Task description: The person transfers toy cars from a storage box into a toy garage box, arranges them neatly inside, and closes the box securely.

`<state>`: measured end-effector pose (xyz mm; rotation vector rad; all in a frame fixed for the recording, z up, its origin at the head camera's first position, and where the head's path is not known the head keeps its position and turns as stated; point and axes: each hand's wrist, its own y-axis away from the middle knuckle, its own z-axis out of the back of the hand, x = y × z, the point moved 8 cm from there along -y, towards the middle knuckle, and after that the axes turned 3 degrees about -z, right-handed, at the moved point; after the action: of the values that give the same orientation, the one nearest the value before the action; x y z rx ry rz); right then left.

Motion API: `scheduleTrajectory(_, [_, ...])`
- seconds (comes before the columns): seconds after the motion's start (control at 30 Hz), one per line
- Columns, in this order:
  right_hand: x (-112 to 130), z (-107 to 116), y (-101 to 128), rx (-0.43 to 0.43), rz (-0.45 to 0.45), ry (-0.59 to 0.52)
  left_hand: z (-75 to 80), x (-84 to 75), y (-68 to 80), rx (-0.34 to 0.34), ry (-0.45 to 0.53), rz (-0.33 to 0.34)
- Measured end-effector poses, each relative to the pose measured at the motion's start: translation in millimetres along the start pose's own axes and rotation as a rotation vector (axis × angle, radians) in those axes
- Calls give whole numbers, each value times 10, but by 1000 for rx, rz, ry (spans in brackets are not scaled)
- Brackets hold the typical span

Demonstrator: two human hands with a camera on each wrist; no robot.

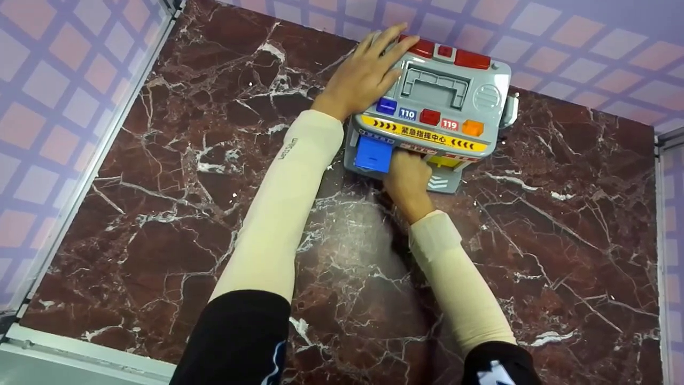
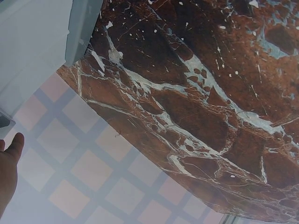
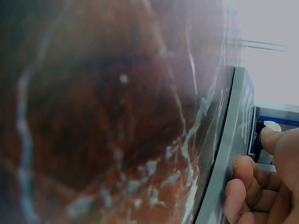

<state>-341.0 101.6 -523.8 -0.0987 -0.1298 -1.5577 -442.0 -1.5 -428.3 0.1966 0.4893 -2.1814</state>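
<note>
A grey toy emergency station (image 1: 478,80) with red light bars, 110 and 119 labels and coloured buttons stands against the back wall. My left hand (image 1: 366,72) rests flat on its top left edge, fingers spread. A blue door (image 1: 373,155) sticks out at the front left of the station. Right beside it, my right hand (image 1: 409,179) reaches into the front, knuckles bent. In the right wrist view a digit enters the opening beside a small dark and white piece (image 3: 271,126); I cannot tell whether it is pinched. The other fingers curl at the grey base (image 3: 229,144).
The station stands on a dark red marbled tabletop (image 1: 342,230). Checkered panels (image 1: 588,53) rise behind it and a similar one (image 1: 69,107) at the left. A yellow door (image 1: 444,162) is at the front right, and a grey piece (image 1: 511,110) juts from the right side.
</note>
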Motion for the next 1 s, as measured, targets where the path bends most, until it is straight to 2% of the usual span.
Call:
scheduleTrajectory(0.2, [16,37,8,-40,31,-13,-2,21,-5,5,0,15])
scheduleTrajectory(0.37, [-30,151,89,-63,44,-93,-12,-1,-13,4,1,-1])
scheduleTrajectory(0.5, [-77,408,248,-45,38,-133,-6,-11,-21,6,-13,-1])
scheduleTrajectory(0.6, [-75,721,419,-16,37,-137,-2,-9,-26,14,-13,2])
scheduleTrajectory(0.7, [-17,1115,547,-133,78,-189,16,1,-28,13,-7,4])
scheduleTrajectory(0.77, [33,1336,580,-287,143,-258,30,7,-21,6,-7,2])
scheduleTrajectory(0.83, [65,1434,572,-406,201,-298,38,9,-12,-2,-4,1])
scheduleTrajectory(0.9, [72,1405,502,-435,226,-303,33,4,-4,-1,-2,1])
scheduleTrajectory(1.0, [71,1246,345,-357,217,-251,23,-9,1,4,-12,1])
